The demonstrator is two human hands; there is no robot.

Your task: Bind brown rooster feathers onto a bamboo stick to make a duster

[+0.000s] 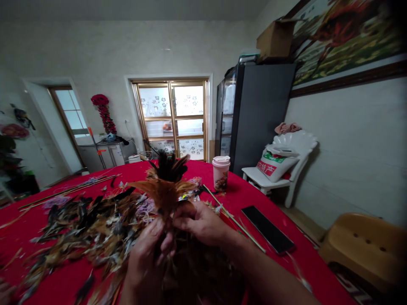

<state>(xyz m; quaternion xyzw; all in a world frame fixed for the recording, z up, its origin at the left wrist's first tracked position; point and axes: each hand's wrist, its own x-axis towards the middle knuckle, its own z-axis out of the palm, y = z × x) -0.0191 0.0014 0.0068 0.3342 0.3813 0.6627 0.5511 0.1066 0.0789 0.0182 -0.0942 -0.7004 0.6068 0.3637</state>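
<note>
Both hands meet in front of me at a bunch of brown and black feathers [167, 190], which fans upward above the fingers. My left hand [151, 243] is closed around the lower end of the bunch. From the right, my right hand [197, 220] pinches a brown feather [187, 206] against the bunch's base. A large heap of loose brown, black and grey feathers [104, 228] lies to the left of my hands. Dark feathery material below my hands is too dim to make out clearly.
On the red tablecloth [235, 199] stand a lidded paper cup [221, 173] and, nearer me, a black phone [269, 228]. Thin sticks [235, 220] and purple fibre tufts [57, 202] lie about. A white chair [270, 178] holding a bag and a tan stool [365, 241] stand right.
</note>
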